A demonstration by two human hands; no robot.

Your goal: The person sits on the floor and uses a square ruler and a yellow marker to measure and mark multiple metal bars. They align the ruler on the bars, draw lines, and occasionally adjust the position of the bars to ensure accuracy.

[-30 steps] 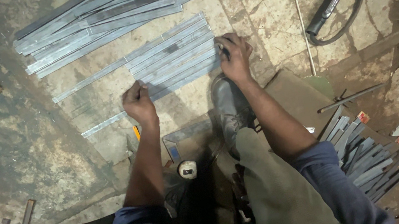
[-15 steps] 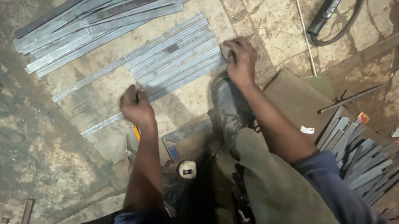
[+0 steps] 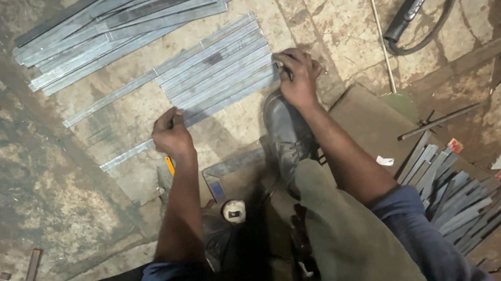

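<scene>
The scene is dim and warm-toned, brightest around the row of grey metal strips [image 3: 211, 72] on the stone floor, whose faces catch a soft sheen without harsh glare. Left of the strips the floor falls into blue-grey shade. Below the strips, toward the person's body, everything sinks into deep shadow. Detail is mostly sharp; the corners look darker and slightly soft.

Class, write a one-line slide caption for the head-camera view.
Left hand and right hand press on a row of flat metal strips laid on the stone floor.
</scene>
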